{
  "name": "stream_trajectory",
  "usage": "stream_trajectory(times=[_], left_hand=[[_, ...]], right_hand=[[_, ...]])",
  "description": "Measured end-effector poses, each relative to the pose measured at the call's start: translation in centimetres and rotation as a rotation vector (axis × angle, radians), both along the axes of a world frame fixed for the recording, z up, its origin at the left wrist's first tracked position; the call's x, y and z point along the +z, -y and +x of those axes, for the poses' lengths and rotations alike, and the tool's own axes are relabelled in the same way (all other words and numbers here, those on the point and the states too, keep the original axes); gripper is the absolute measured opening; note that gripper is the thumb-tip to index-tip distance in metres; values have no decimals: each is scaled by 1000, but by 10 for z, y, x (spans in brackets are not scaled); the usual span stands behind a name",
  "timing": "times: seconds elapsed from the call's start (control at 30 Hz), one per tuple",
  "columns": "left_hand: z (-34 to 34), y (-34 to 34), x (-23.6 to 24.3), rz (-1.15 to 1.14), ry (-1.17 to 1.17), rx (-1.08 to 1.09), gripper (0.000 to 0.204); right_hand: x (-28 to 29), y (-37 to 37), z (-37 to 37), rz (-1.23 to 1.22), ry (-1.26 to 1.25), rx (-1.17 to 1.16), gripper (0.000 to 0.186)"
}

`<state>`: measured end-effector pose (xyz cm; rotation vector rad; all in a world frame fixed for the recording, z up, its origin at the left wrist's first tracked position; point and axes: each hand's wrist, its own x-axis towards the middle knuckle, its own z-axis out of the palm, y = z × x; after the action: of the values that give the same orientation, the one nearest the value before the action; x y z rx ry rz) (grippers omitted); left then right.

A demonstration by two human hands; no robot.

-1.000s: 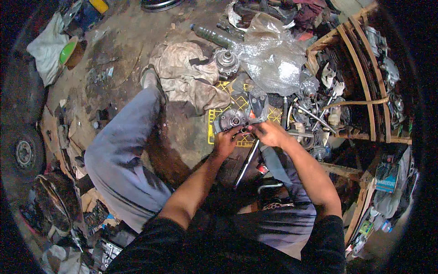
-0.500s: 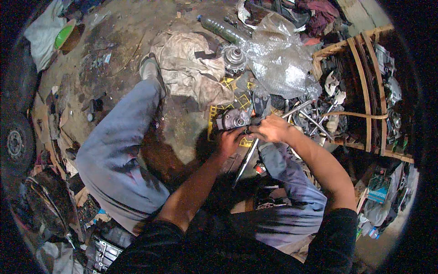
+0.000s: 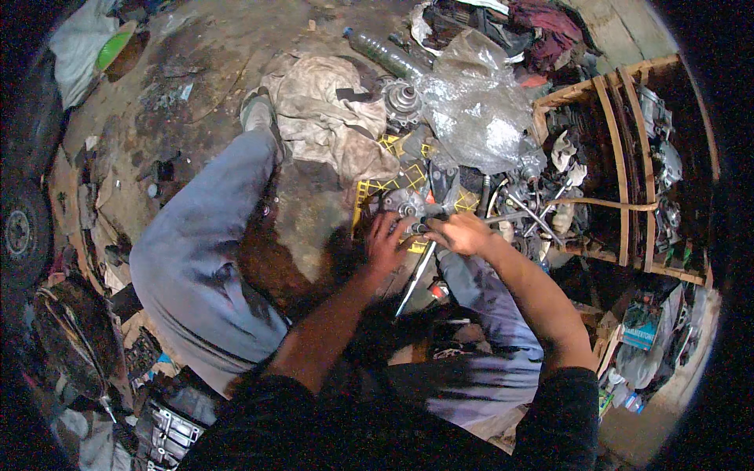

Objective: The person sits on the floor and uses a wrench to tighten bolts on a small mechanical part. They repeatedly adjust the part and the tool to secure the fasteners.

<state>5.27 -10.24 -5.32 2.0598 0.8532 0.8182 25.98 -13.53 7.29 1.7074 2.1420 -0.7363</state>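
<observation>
In front of me a round metal machine part with a central hub rests on a black-and-yellow patterned piece. My left hand is at its near left side, fingers apart and slightly blurred; whether they press on the part is unclear. Just right of it, my right hand is closed around a metal bar that sticks out to the right. The bar's other end, between the two hands, is mostly hidden by fingers. A shiny rod lies slantwise below my hands.
Beyond lie a stained cloth, a geared metal part, clear plastic wrap and a plastic bottle. Crossed metal rods and a wooden rack are at right. My bent legs frame the work; tyres stand left.
My left hand has loosened from beside my right hand, its fingers spreading toward the round part. The bar in my right hand has swung from a steep slant to nearly level.
</observation>
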Motion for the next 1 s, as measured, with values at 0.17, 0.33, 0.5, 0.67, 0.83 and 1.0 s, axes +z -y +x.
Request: stream_trajectory(times=[0.17, 0.33, 0.5, 0.67, 0.83, 1.0], left_hand=[[-5, -44, 35, 72, -186, -149, 93], [-7, -53, 24, 79, -258, -232, 95], [-2, -56, 24, 0, -238, -204, 94], [4, -54, 17, -6, -202, -168, 95], [1, -53, 12, 13, -261, -153, 97], [6, -47, 14, 28, -252, -124, 98]], right_hand=[[3, -2, -5, -28, 24, 19, 43], [16, -4, -9, -116, 26, 21, 47], [9, -9, -8, -60, 9, -61, 48], [-7, 13, -14, 30, -57, -318, 43], [-14, 27, -62, 107, -149, -860, 37], [-63, 44, -102, 445, -487, -1285, 41]])
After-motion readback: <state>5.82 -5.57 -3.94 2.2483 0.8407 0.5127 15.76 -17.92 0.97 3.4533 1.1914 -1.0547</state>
